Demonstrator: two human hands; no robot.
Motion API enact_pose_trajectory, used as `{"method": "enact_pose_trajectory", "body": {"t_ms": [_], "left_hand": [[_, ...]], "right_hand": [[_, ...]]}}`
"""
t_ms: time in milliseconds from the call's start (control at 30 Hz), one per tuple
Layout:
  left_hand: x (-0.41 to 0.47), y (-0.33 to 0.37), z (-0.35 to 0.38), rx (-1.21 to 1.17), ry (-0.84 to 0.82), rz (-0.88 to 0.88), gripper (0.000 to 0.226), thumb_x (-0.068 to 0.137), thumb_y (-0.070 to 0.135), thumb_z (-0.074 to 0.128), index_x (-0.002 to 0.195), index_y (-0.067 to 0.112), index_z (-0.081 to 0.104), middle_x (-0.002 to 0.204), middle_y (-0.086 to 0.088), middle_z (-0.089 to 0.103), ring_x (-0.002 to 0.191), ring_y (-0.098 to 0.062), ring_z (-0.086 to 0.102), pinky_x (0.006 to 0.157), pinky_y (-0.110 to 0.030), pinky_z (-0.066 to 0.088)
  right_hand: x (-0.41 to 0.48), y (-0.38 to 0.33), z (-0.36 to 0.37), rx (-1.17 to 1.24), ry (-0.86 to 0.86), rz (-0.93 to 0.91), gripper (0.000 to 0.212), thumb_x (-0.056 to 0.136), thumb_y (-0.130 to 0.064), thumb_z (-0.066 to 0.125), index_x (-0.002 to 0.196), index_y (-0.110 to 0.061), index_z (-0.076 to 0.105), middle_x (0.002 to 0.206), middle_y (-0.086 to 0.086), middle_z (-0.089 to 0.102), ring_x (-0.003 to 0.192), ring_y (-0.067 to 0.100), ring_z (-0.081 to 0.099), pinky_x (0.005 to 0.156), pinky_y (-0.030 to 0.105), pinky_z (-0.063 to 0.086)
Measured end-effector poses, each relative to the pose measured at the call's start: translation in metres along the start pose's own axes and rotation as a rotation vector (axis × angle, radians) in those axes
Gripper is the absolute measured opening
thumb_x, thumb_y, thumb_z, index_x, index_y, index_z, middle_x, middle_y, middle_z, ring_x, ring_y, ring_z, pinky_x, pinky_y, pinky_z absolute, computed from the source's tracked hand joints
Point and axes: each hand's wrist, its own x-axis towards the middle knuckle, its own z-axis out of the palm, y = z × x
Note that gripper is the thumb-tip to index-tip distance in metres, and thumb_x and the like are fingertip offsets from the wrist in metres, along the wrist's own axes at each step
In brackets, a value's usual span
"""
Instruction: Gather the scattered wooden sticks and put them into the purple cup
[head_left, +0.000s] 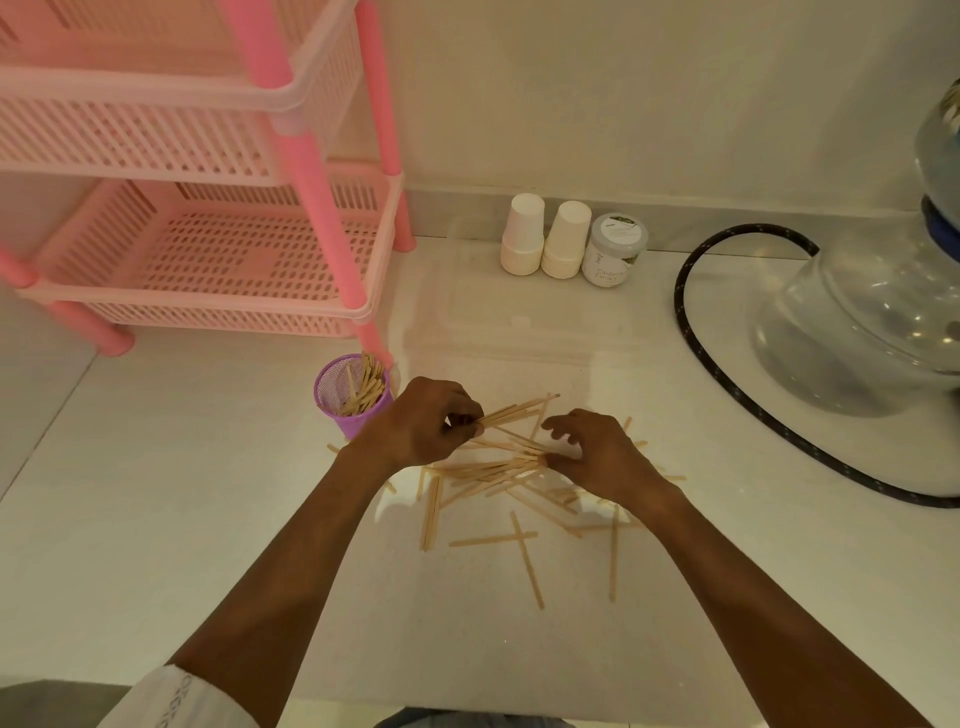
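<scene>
Several flat wooden sticks (527, 558) lie scattered on the white counter in front of me. The purple mesh cup (349, 396) stands upright just left of the pile, with several sticks leaning inside it. My left hand (423, 421) is beside the cup and pinches a small bundle of sticks (519, 408) that point to the right. My right hand (597, 452) rests over the right side of the pile, thumb and fingers pinching the ends of a bunch of sticks (493, 470) lying on the counter.
A pink plastic rack (208, 249) stands at the back left, one leg right behind the cup. Two stacks of white paper cups (545, 239) and a small jar (613, 249) sit by the wall. A glass vessel (872, 322) with a black hose (727, 374) fills the right.
</scene>
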Motion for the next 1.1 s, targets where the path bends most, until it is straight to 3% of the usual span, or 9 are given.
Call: {"method": "enact_pose_trajectory", "body": {"t_ms": [200, 433, 667, 767, 833, 1100], "left_hand": [[0.003, 0.004, 0.005, 0.014, -0.048, -0.037, 0.013, 0.092, 0.022, 0.068, 0.096, 0.015, 0.078, 0.083, 0.001, 0.071, 0.075, -0.008, 0.064, 0.073, -0.035, 0.057], [0.002, 0.003, -0.002, 0.003, -0.016, -0.121, 0.012, 0.092, 0.021, 0.068, 0.097, 0.014, 0.076, 0.084, -0.001, 0.071, 0.073, -0.014, 0.066, 0.076, -0.040, 0.057], [0.003, 0.006, -0.001, 0.018, -0.021, -0.084, 0.011, 0.092, 0.022, 0.067, 0.095, 0.016, 0.076, 0.084, 0.002, 0.071, 0.075, -0.012, 0.064, 0.075, -0.038, 0.056], [0.003, 0.008, 0.000, 0.017, -0.009, -0.082, 0.011, 0.092, 0.022, 0.067, 0.095, 0.015, 0.076, 0.083, 0.002, 0.070, 0.074, -0.012, 0.063, 0.075, -0.037, 0.056], [0.003, 0.008, 0.001, 0.012, -0.002, -0.077, 0.010, 0.092, 0.022, 0.068, 0.094, 0.016, 0.076, 0.081, 0.003, 0.070, 0.072, -0.011, 0.063, 0.073, -0.036, 0.056], [0.003, 0.009, 0.003, 0.003, 0.001, -0.075, 0.010, 0.092, 0.022, 0.067, 0.092, 0.016, 0.075, 0.079, 0.004, 0.069, 0.073, -0.010, 0.062, 0.072, -0.035, 0.055]], "right_hand": [[0.007, -0.018, 0.016, 0.043, 0.083, -0.102, 0.016, 0.094, -0.023, 0.069, 0.106, -0.021, 0.079, 0.090, 0.000, 0.073, 0.085, 0.018, 0.065, 0.079, 0.038, 0.054], [0.004, 0.002, 0.001, -0.054, 0.133, -0.120, 0.012, 0.092, -0.016, 0.071, 0.098, -0.020, 0.081, 0.085, 0.002, 0.071, 0.080, 0.019, 0.066, 0.072, 0.041, 0.055], [-0.001, 0.010, -0.001, -0.387, -0.021, -0.024, 0.020, 0.098, -0.026, 0.058, 0.102, -0.023, 0.077, 0.100, 0.001, 0.067, 0.096, 0.024, 0.064, 0.074, 0.040, 0.054], [0.001, 0.007, -0.001, -0.441, -0.106, 0.020, 0.035, 0.093, -0.040, 0.064, 0.122, -0.019, 0.067, 0.118, 0.002, 0.062, 0.111, 0.026, 0.057, 0.085, 0.044, 0.052], [0.002, 0.006, 0.000, -0.492, -0.168, 0.034, 0.042, 0.089, -0.046, 0.068, 0.119, -0.017, 0.064, 0.120, 0.002, 0.057, 0.112, 0.026, 0.054, 0.084, 0.041, 0.049], [-0.003, 0.007, 0.017, -0.540, -0.168, -0.089, 0.019, 0.098, -0.022, 0.057, 0.101, -0.010, 0.071, 0.102, 0.006, 0.060, 0.096, 0.025, 0.061, 0.077, 0.037, 0.052]]}}
